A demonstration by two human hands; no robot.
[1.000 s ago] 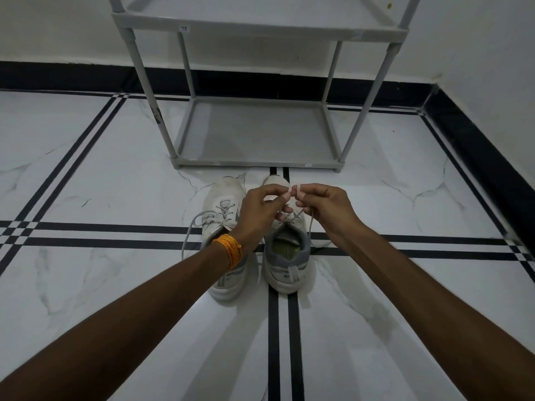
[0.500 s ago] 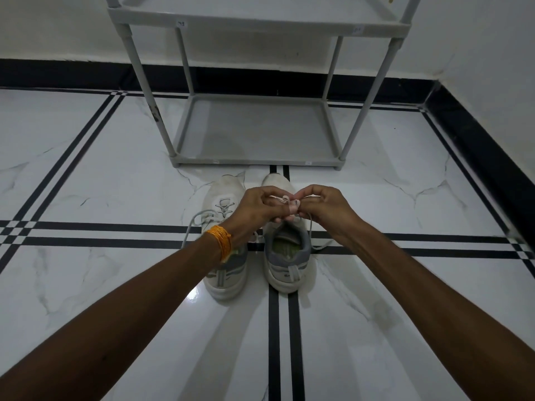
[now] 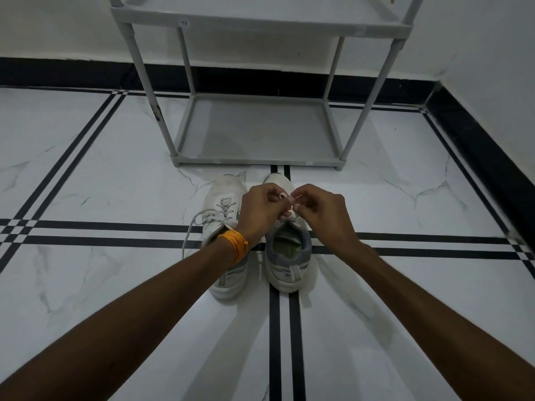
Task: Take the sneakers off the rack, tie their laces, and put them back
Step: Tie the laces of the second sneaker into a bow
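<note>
While both hands work close together at the centre of the frame, the left hand [image 3: 262,211] and the right hand [image 3: 321,211] each pinch a part of the white lace [image 3: 285,199] of the right sneaker [image 3: 286,256], their fingertips almost touching above its tongue. A small loop of lace shows between the thumbs; how the rest of the lace runs beneath the fingers cannot be told. An orange thread band [image 3: 236,246] wraps the left wrist.

Both sneakers stand side by side on the white marble floor [image 3: 101,183], toes pointing toward the top of the frame, heels toward the bottom. The right sneaker sits over a pair of black inlay lines [image 3: 285,342] that run down the middle of the frame, and its grey collar and greenish insole are visible. The left sneaker [image 3: 224,198], just to its left and partly covered by the left forearm, has its lace undone, with one loose end [image 3: 188,233] curving out to the left across the floor.

Just above the shoes in the frame stands the grey rack [image 3: 257,131], its lowest shelf bare, its upper shelf cut off by the top edge. Behind it a black skirting [image 3: 72,73] runs along the white wall.
</note>
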